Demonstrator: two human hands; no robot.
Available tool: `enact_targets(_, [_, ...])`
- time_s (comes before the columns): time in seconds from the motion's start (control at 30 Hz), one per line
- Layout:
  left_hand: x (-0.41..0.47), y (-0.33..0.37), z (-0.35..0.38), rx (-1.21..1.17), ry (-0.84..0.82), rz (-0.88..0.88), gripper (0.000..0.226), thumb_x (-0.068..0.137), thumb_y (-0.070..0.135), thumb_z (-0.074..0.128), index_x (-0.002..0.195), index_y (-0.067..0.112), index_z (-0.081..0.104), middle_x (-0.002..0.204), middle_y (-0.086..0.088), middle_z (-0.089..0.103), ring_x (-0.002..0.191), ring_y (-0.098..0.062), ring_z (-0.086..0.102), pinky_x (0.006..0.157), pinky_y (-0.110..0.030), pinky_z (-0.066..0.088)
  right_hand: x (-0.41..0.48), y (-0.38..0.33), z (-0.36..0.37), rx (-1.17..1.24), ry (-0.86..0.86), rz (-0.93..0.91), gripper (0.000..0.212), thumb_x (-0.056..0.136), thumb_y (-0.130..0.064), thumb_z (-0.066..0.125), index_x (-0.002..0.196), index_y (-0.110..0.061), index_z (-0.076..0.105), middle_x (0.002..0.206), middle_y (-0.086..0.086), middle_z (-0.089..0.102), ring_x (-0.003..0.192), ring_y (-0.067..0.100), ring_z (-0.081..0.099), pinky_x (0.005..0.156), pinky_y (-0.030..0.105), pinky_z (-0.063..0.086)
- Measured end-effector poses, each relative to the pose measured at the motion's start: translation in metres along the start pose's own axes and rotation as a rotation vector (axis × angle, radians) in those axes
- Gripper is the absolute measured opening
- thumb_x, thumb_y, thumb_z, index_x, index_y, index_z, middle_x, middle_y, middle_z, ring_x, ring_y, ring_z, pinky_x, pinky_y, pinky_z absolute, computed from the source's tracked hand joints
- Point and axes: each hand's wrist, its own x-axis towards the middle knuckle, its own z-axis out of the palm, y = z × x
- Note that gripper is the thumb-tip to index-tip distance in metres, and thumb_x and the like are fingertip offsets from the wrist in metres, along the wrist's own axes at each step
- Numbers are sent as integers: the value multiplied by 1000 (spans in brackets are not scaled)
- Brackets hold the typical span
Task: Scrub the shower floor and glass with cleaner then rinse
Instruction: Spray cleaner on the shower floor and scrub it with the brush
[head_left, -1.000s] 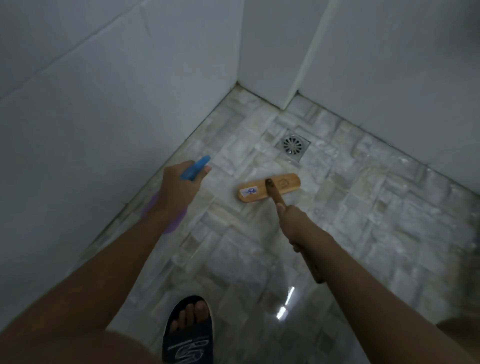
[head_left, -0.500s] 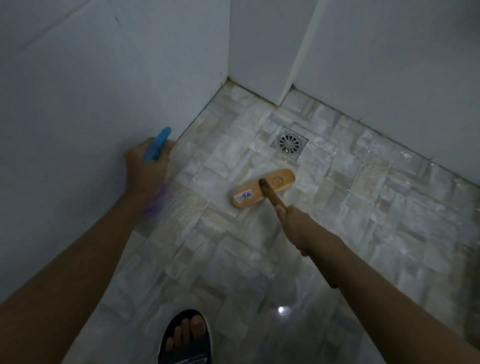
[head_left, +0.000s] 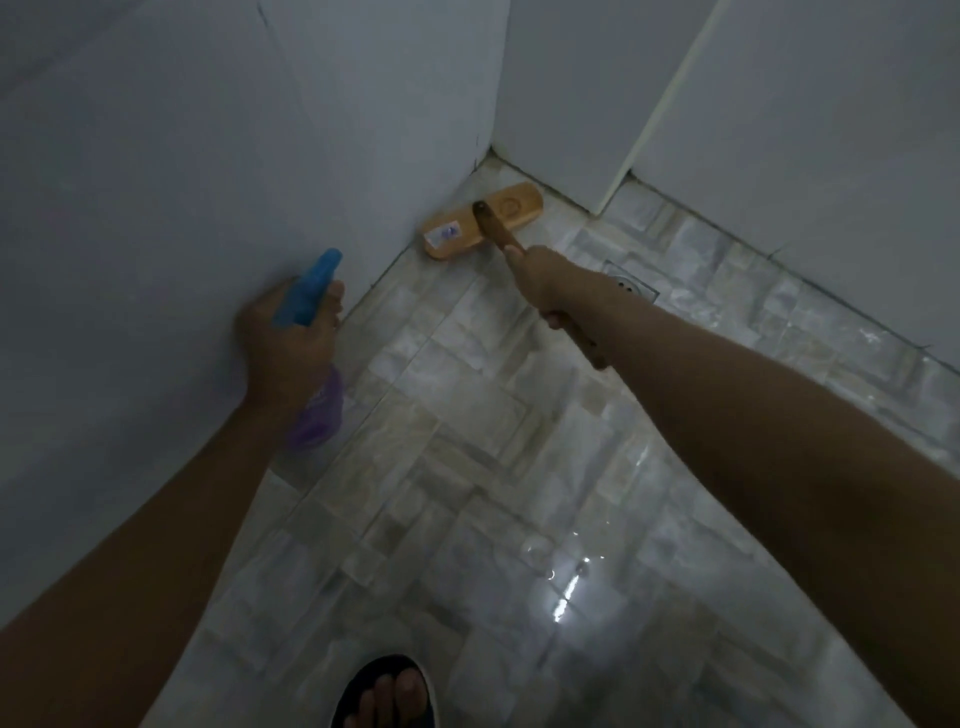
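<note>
My right hand (head_left: 545, 283) grips the brown handle of a wooden scrub brush (head_left: 483, 221). The brush head lies flat on the stone-tiled shower floor (head_left: 467, 441), pushed into the far left corner against the wall. My left hand (head_left: 288, 343) holds a spray bottle (head_left: 311, 291) with a blue trigger head and a purple body, close to the left wall and a little above the floor. The floor is wet and reflects a light near the bottom right.
White wall panels (head_left: 156, 208) close in the left and back sides. A metal floor drain (head_left: 631, 286) sits just right of my right wrist, partly hidden by it. My foot in a dark sandal (head_left: 387, 693) stands at the bottom edge.
The brush has slid from the middle of the floor near the drain into the far left corner. My left hand with the bottle has stayed beside the left wall.
</note>
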Motion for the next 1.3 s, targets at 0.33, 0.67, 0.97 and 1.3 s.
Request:
enact_targets(0.33, [2,-3,-5,3,-24,70,18,92,40,72,77,36,64,75,-18,72,66,-36,69,62,-51,58,-40,76,-17,-160,-20,-7,62,103,-59,23,138,-13,47,87,8,56,60,25,58,36,25,44])
enact_targets(0.67, [-1,-7,-2,3,-6,18,30,93,34,72,79,8,72,71,-19,70,64,-36,67,60,-48,56,22,39,-47,-303,-33,-71,58,102,-61,23,114,-11,49,98,18,63,63,26,56,55,31,45])
enact_targets(0.97, [0,4,-4,8,-12,25,21,93,32,72,74,30,65,72,-16,70,65,-35,68,61,-46,57,17,63,-67,-403,-25,-61,65,103,-61,24,130,-8,52,102,13,60,69,29,62,57,32,48])
enact_targets(1.3, [-1,1,-6,-10,-52,-31,24,93,35,71,87,12,72,78,-14,73,69,-30,70,65,-46,59,21,33,-30,-395,-50,-54,64,100,-66,22,104,-8,50,88,19,62,56,28,58,53,32,50])
